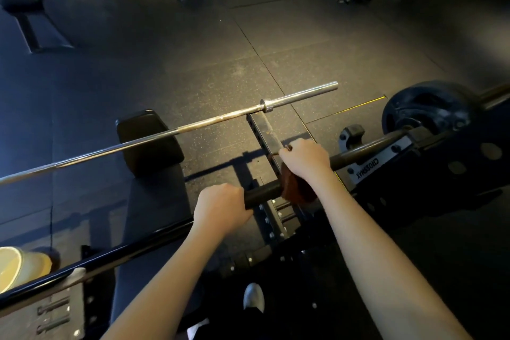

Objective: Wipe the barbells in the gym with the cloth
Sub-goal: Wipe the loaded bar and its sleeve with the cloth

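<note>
Cloth [297, 193] mostly under right hand [303, 159], barbell [262, 193] cropped

dark barbell [262, 193], brown cloth [296, 191] wrapped around it

Dark barbell [358, 153] being gripped by both hands, with a cloth [296, 192] under the right one.

The bare shaft is being held by the left hand [220, 208], fingers curled round it, while the brown cloth is being pressed round the bar by the right hand [303, 159], just to the right. A black weight plate [425, 113] is being carried at the bar's right end. Farther off, a chrome barbell [193, 127] is being shown passing over a black bench pad [149, 143].
</note>
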A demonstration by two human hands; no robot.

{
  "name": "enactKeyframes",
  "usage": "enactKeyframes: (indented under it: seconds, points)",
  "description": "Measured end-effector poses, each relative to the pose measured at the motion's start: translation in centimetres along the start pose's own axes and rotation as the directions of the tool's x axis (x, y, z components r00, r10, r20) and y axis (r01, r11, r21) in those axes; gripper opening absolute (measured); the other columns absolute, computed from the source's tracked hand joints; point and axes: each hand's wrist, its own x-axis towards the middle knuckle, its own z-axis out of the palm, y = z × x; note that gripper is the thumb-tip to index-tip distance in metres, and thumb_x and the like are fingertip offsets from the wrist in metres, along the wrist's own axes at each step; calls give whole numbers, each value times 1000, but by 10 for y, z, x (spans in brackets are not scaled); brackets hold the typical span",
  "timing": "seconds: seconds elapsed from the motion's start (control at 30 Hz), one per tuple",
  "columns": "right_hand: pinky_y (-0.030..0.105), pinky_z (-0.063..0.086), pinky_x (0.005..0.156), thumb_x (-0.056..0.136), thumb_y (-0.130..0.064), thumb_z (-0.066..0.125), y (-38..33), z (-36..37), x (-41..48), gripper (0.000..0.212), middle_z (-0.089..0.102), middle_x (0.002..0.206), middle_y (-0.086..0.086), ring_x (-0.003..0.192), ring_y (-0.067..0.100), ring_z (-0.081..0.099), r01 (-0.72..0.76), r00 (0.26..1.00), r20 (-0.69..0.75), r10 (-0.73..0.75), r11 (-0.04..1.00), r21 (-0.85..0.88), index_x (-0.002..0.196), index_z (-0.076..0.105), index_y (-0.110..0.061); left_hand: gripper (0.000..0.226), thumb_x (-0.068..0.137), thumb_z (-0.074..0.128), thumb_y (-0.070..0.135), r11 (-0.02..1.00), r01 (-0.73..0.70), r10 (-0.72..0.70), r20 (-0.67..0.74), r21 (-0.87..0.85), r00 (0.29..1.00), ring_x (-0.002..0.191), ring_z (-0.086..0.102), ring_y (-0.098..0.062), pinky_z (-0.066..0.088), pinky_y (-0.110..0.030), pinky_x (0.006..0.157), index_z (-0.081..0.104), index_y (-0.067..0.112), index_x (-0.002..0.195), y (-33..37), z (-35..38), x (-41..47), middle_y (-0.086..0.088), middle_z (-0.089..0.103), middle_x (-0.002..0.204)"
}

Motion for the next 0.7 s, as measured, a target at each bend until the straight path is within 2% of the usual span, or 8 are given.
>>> enactKeyframes:
  seconds: [0.07,0.13,0.2,0.27,0.4,0.5,0.6,0.7]
  points:
    - [19,37,57,100,-34,45,-6,12,-9,31,54,67,-5,58,7,51,26,1000,-13,-25,997,72,75,55,-19,23,91,56,44,1000,-6,6,11,-2,1000,63,47,-3,34,-19,56,60,24,99,0,-1,-1,10,49,72]
    - [21,47,77,97,-31,47,-9,34,-50,23,64,86,-5,80,7,59,206,959,-227,-169,967,150,93,65,-17,23,91,56,44,1000,-11,11,16,-2,1000,67,51,-6,37,-20,60,61,23,100,0,-2,-1,10,50,74]
    - [28,48,92,95,-31,47,-8,49,-78,28,66,100,-2,99,12,59,330,880,-379,-287,942,54,103,68,-14,22,91,55,43,1000,-14,14,18,-2,1000,69,54,-7,39,-21,62,60,23,99,0,-2,0,9,54,75]
    - [27,52,79,96,-33,46,-11,42,-60,27,65,85,-4,82,12,61,313,880,-364,-304,949,-35,96,68,-16,22,92,54,43,1000,-9,9,28,6,1000,67,53,-8,38,-22,61,60,23,97,2,-3,0,9,53,75]
    - [22,41,62,100,-37,47,-27,18,-7,28,50,65,-8,62,8,53,138,990,-19,-138,990,-10,77,51,-22,24,91,54,44,1000,-3,2,43,8,999,69,52,-7,36,-22,61,60,23,100,1,-5,1,10,51,76]
    - [18,41,66,99,-35,48,-17,31,-31,22,55,72,-10,67,4,53,200,961,-206,-183,978,64,82,56,-23,25,92,54,44,1000,-14,13,58,18,998,72,56,-9,44,-22,65,60,22,102,2,-5,-1,9,55,79]
    - [26,45,89,95,-35,49,1,53,-70,26,63,95,-4,94,11,56,363,855,-419,-305,929,66,101,65,-16,25,92,53,43,999,-21,20,44,35,999,74,60,-11,50,-25,70,61,22,102,3,-6,-1,7,59,82]
    - [24,48,70,95,-35,49,-4,45,-50,24,61,77,-5,73,11,58,310,867,-401,-296,950,-30,89,64,-18,25,92,52,43,999,-19,17,55,39,998,74,59,-11,48,-24,67,60,22,102,3,-7,0,7,59,81]
